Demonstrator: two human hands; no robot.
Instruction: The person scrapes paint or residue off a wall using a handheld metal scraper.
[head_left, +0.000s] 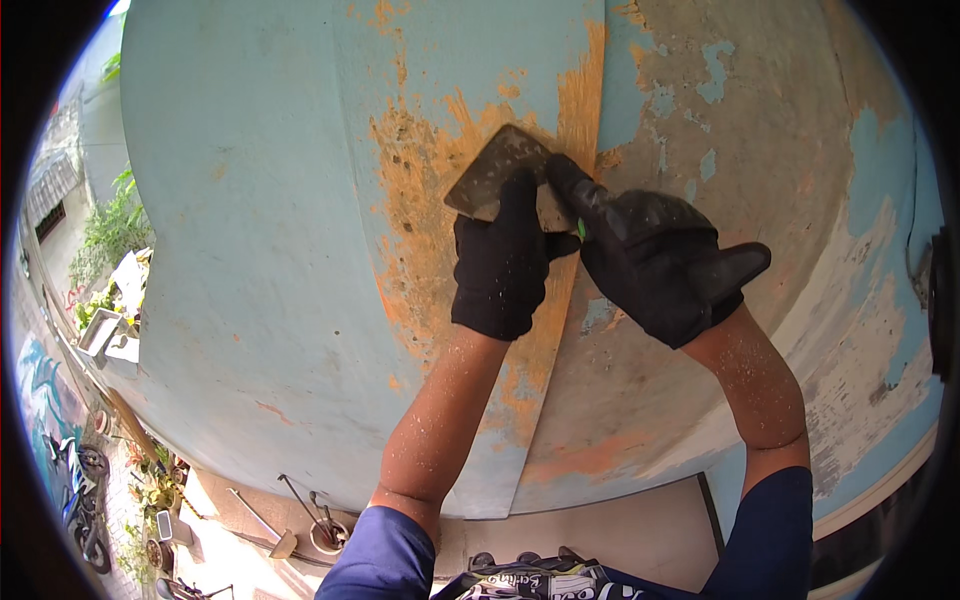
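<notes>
Both my hands wear black gloves and meet at a flat, square-bladed scraper (491, 176) held against a painted wall (247, 225). My left hand (501, 274) lies over the blade's lower part, one finger stretched along its face. My right hand (652, 251) is at the blade's right side, apparently around the handle, which is mostly hidden. One of its digits sticks out to the right. A small green spot shows between the hands. Around the blade the pale blue paint is worn through to an orange and brown patch (412, 165). Light specks dot both bare forearms.
A vertical wall edge (551, 360) runs just right of the blade. Beyond it is a patchy brown surface (750, 150). Below stand a pot (330, 534) with tools and a long-handled tool (281, 541). Plants (112, 225) and a motorcycle (82, 502) are at left.
</notes>
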